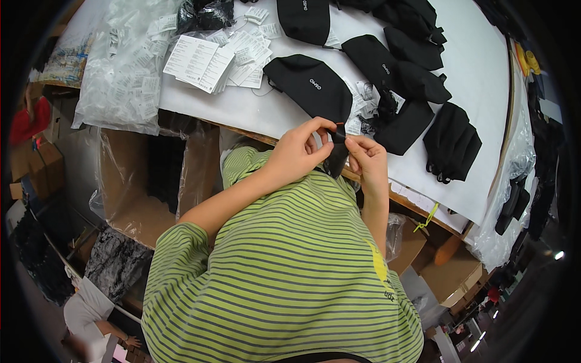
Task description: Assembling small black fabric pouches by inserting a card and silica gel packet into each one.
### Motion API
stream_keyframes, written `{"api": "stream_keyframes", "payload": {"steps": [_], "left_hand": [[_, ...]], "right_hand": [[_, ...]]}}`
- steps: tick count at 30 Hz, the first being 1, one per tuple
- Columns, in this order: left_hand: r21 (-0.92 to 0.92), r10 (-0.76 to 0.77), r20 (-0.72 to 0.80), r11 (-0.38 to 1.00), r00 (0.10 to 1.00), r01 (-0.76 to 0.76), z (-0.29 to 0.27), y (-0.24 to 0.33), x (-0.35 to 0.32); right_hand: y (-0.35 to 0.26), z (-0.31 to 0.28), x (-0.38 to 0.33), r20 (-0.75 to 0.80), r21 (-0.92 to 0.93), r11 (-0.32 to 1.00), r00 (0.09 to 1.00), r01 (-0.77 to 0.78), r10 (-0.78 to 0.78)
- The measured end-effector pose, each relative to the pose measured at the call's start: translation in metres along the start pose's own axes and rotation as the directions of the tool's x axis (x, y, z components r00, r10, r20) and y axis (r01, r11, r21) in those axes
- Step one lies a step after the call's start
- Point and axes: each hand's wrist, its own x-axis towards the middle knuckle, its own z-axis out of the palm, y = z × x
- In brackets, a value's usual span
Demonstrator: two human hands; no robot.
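At the table's near edge, both my hands are closed on a small dark piece of black fabric (334, 162), which hangs down over the edge. My left hand (298, 147) pinches its upper end, where a small red bit shows at the fingertips. From the other side, my right hand (369, 156) grips it between thumb and forefinger. Just beyond lies a black fabric pouch (311, 85) with small light lettering. Whether the held piece belongs to this pouch, I cannot tell. White tags (364, 100) lie to the pouch's right.
Several black pouches (417, 78) spread over the white table (460, 36), with a fanned stack (452, 142) at right. Printed cards (196, 63) and a clear plastic bag of tags (124, 72) lie at left. Open cardboard boxes (124, 187) stand below the table.
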Motion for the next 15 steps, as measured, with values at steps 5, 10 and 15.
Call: {"api": "stream_keyframes", "payload": {"steps": [5, 10, 15], "left_hand": [[-0.016, -0.03, -0.005, 0.999, 1.0, 0.03, 0.001, 0.001, 0.001], [-0.41, -0.338, 0.255, 0.811, 0.906, 0.418, -0.011, -0.004, 0.004], [-0.501, -0.429, 0.299, 0.69, 0.852, 0.523, -0.003, 0.008, 0.011]], "right_hand": [[0.002, 0.002, 0.0, -0.087, -0.127, 0.98, 0.982, 0.155, -0.166], [-0.002, -0.01, 0.005, -0.013, 0.043, 0.989, 0.99, 0.143, -0.143], [0.0, -0.013, 0.006, 0.133, 0.047, 0.991, 0.983, 0.123, -0.129]]}}
